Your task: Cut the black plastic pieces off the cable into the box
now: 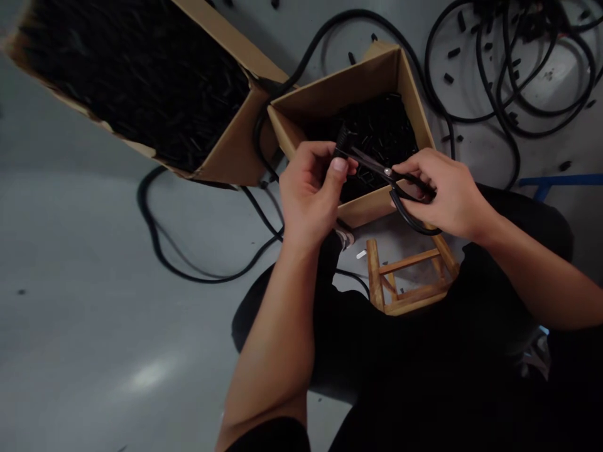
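Between thumb and fingers, my left hand (315, 182) pinches a small black ribbed piece (342, 139) that points up and away from me. My right hand (445, 191) grips black-handled scissors (389, 172), with fingers in the handle loops. The blades point left and reach close to the ribbed piece; whether they touch it I cannot tell. Both hands are above an open cardboard box (365, 213) partly filled with small black pieces (384, 129).
A larger cardboard box (235, 141) heaped with black pieces stands at the upper left. Thick black cable (155, 245) loops around the boxes and coils at the upper right among scattered pieces. A wooden stool (414, 301) is between my legs, and a blue bar (560, 181) is at right.
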Tool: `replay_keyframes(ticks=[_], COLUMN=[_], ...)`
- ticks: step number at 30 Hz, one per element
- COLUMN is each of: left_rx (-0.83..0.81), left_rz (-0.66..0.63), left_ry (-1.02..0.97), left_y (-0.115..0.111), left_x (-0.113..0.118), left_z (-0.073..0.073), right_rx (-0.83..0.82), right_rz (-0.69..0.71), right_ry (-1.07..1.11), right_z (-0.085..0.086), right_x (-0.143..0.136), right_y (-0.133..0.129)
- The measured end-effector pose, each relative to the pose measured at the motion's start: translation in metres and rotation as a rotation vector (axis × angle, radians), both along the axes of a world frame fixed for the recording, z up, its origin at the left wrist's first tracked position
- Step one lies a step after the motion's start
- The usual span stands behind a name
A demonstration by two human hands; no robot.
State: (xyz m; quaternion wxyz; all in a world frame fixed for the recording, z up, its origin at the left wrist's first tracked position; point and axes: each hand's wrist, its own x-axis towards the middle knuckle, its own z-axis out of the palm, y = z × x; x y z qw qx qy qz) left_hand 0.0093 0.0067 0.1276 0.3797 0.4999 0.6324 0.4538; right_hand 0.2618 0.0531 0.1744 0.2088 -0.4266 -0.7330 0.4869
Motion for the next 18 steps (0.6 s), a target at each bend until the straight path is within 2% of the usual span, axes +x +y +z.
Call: replay_keyframes(ticks=[6, 12, 15, 18], left_rx=[0.123, 0.253, 0.27, 0.211], left_rz=[-0.146, -0.236, -0.217, -0.218], left_ry=[-0.125, -0.12, -0.129, -0.161], left_y=[0.0, -0.002, -0.001, -0.001], left_x=[-0.008, -0.021, -0.023, -0.022], left_z=[-0.021, -0.013, -0.012, -0.015], right_rx=[0.191, 0.412, 0.419, 0.372], right_rz=[0.093, 0.181, 0.219, 0.239], right_ry=[-0.161, -0.284, -0.35, -0.35], right_z=[0.005, 0.02, 0.029, 0.033], right_x=[-0.002, -0.005, -0.004, 0.0], right_y=[0.006, 0.002, 0.001, 0.001])
